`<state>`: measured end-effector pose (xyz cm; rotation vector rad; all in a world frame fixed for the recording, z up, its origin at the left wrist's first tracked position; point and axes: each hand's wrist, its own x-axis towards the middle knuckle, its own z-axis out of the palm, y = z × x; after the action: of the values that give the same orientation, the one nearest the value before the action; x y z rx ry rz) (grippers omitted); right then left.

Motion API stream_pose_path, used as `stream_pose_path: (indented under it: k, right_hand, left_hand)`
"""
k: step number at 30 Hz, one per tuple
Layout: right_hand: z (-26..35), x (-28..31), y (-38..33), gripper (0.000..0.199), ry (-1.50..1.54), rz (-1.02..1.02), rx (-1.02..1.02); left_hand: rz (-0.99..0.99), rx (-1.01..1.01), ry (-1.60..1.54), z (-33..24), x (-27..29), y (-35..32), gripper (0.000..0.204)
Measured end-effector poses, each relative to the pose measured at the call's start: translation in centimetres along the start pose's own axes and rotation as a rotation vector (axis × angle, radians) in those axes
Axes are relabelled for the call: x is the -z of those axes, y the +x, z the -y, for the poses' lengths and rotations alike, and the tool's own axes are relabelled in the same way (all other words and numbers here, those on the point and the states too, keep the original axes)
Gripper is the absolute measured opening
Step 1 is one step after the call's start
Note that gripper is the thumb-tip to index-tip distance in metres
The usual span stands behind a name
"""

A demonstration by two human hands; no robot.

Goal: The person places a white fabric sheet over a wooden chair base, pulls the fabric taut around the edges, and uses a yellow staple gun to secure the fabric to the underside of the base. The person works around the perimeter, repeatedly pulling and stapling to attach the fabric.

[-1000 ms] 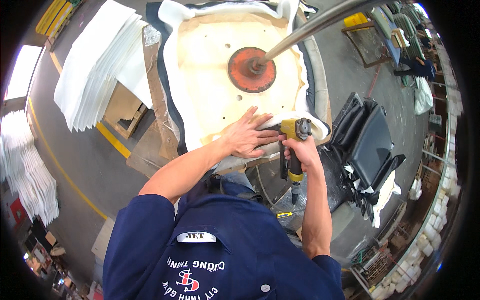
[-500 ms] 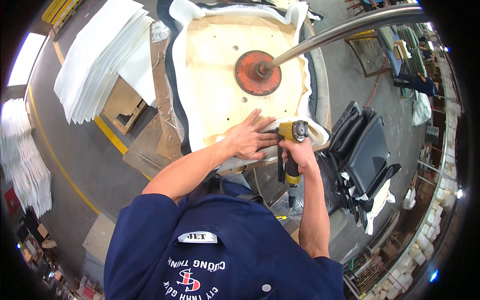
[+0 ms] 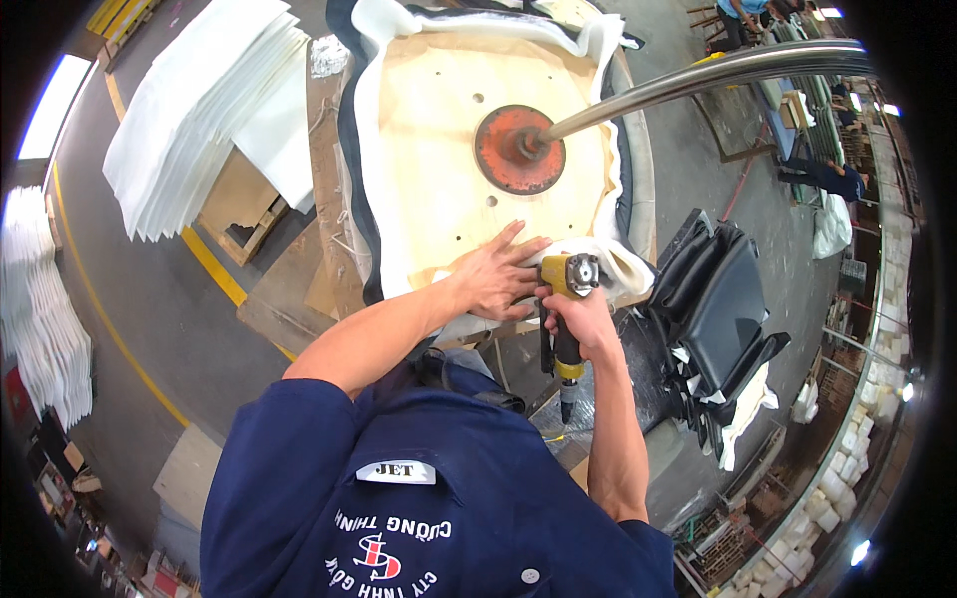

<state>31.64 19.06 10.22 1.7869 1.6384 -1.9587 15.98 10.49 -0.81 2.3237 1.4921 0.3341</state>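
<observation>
A yellow and black pneumatic staple gun [image 3: 566, 344] is gripped in my right hand [image 3: 581, 321], its head at the near right edge of a light wooden panel [image 3: 419, 130]. White padding [image 3: 366, 189] with a dark cover edge [image 3: 351, 149] wraps around the panel's sides. My left hand [image 3: 495, 277] lies over the near edge of the panel and padding, fingers stretched out, just left of the gun's head. A round orange-red plate [image 3: 495, 169] joined to a metal tube [image 3: 678, 85] sits on the panel. Beneath the gun's head, the contact point is hidden.
Stacked white sheets [image 3: 199, 110] rest on a wooden pallet at the left. Black upholstered pieces [image 3: 723, 309] are piled to the right. The metal tube arches over the far right of the panel. Other people [image 3: 832, 179] are in the right background.
My right hand has shifted the staple gun left, closer to my left hand, and turned it somewhat. My left hand stays in nearly the same place on the panel edge.
</observation>
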Motion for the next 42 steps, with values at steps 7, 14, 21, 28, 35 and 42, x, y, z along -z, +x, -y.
stream_pose_path:
  k: [7, 14, 21, 28, 35, 42]
  right_hand:
    - [0.5, 0.6, 0.6, 0.017, -0.09, -0.004, -0.041]
    - [0.4, 2.0, 1.0, 0.015, -0.111, 0.023, -0.009]
    - [-0.3, 0.7, 0.0, 0.013, -0.071, 0.053, 0.042]
    - [-0.3, 0.9, 0.5, 0.016, -0.092, 0.056, 0.023]
    - [-0.3, 0.2, 0.5, 0.017, -0.117, 0.049, -0.028]
    - [-0.5, -1.2, -0.5, 0.015, -0.072, 0.074, -0.002]
  left_hand:
    - [-0.063, 0.027, -0.024, -0.4, -1.1, 0.4, 0.056]
    - [-0.055, 0.021, 0.057, -0.7, -1.2, -3.4, 0.063]
    - [0.003, 0.086, -0.001, -1.0, -1.0, -3.7, 0.069]
    - [0.01, 0.148, 0.018, -1.6, -0.8, -3.5, 0.067]
    - [-0.024, 0.13, -0.032, -1.5, -1.2, -3.4, 0.066]
    - [-0.053, 0.133, -0.03, -1.7, -1.6, -3.6, 0.063]
